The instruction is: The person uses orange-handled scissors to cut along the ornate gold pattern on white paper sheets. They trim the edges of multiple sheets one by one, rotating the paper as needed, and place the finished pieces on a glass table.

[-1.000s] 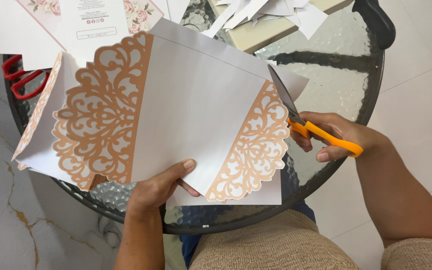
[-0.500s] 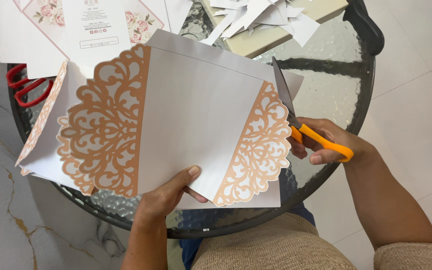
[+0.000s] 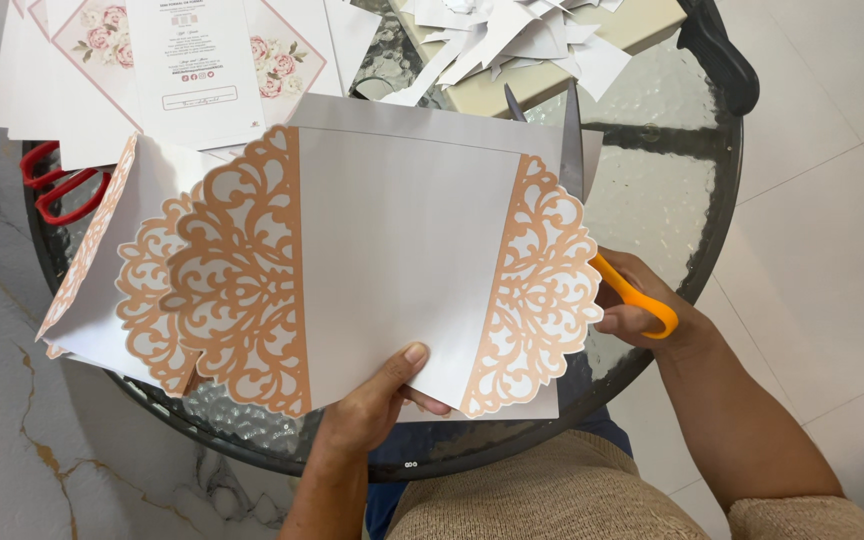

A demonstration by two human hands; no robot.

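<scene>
Two grips — left hand point(image 3: 377, 405) pinching lace-cut card point(image 3: 392, 270), right hand point(image 3: 642, 300) clasping scissors point(image 3: 592, 200) — beside paper scraps point(image 3: 512, 40).

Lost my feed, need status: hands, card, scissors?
Left hand grips lace-pattern card. Right hand works orange scissors, blades open at card's right edge. Nothing blocking.

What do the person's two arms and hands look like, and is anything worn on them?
Both hands, the left hand and the right hand, are bare: no gloves, rings or watch show. Both forearms are uncovered; at the right elbow sits a beige knitted sleeve.
</scene>
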